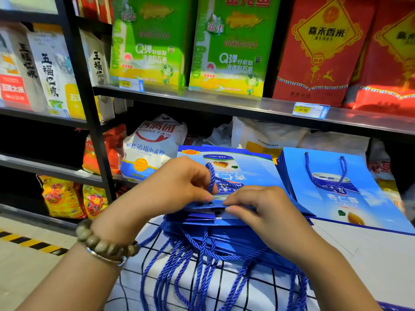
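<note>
1 bag stack (242, 176) under right hand (258, 206).

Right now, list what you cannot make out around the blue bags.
Head view:
Bag stack count: lower ones hidden under the top bag.
Cord end: hidden in the left hand's pinch.
Right hand grip: fingertips blurred by motion.
Red sack: cut off by the right edge.
Price tag small print: too small.
</note>
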{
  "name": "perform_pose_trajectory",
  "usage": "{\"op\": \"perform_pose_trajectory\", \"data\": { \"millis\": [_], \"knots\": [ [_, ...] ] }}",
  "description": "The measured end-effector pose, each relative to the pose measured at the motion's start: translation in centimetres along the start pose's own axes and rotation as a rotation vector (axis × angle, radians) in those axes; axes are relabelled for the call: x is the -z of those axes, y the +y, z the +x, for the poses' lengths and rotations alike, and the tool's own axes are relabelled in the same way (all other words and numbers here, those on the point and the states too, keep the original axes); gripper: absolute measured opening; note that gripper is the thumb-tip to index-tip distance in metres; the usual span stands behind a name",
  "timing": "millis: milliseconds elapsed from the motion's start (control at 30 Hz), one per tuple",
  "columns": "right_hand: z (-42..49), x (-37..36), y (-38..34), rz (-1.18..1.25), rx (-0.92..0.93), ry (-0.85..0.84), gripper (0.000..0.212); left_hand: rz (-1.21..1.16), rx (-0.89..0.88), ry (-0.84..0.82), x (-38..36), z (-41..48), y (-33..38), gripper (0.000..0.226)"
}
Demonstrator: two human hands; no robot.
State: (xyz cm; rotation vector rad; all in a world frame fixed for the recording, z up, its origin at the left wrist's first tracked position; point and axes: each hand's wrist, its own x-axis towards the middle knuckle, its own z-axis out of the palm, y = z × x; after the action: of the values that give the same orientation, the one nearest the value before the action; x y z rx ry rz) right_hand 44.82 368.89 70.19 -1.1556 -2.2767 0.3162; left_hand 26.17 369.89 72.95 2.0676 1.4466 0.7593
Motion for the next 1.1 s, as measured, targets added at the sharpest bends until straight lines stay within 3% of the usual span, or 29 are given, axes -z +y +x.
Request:
{"op": "perform_pose_trajectory", "data": {
  "millis": [133, 233, 300, 400, 467, 700, 767, 867, 1100],
  "knots": [
    [0.0, -0.4, 0.0, -0.16, 0.072, 0.278, 0.017, 0.106, -0.081, 0.009, -0.4, 0.2, 0.1, 0.013],
    [0.0, -0.5, 0.1, -0.113, 0.066, 0.386, 0.019, -0.111, -0.121, -0.014, -0.2, -0.5, 0.3, 0.019],
    [-0.1, -0.9, 0.4, -0.113, 0.091, 0.403, 0.018, -0.199, -0.127, -0.016, -0.5, -0.7, 0.0, 0.009],
    [-0.1, -1.4, 0.6, -0.116, 0.154, 0.427, 0.01, -0.089, -0.127, 0.038, -1.7, -0.3, -0.9, 0.027],
    [0.0, -1.8, 0.6, -0.216, 0.25, 0.396, 0.008, -0.138, -0.098, 0.033, -1.9, -0.1, -1.1, 0.022],
    [0.3, -2.1, 0.8, -0.381, 0.408, 0.315, 0.022, -0.303, -0.034, 0.003, -2.1, -0.2, -0.9, 0.016],
    [0.1, -2.5, 1.0, -0.356, 0.397, 0.357, 0.018, -0.336, -0.021, 0.01, -2.1, -0.4, -0.9, 0.005],
    [-0.6, -3.3, 1.3, -0.208, 0.43, 0.432, 0.004, -0.389, 0.008, 0.013, -2.2, -0.6, -1.0, 0.006],
    [-1.6, -3.8, 1.4, -0.103, 0.308, 0.453, 0.015, -0.555, 0.143, -0.022, -2.5, -0.4, -0.9, 0.021]
  ]
}}
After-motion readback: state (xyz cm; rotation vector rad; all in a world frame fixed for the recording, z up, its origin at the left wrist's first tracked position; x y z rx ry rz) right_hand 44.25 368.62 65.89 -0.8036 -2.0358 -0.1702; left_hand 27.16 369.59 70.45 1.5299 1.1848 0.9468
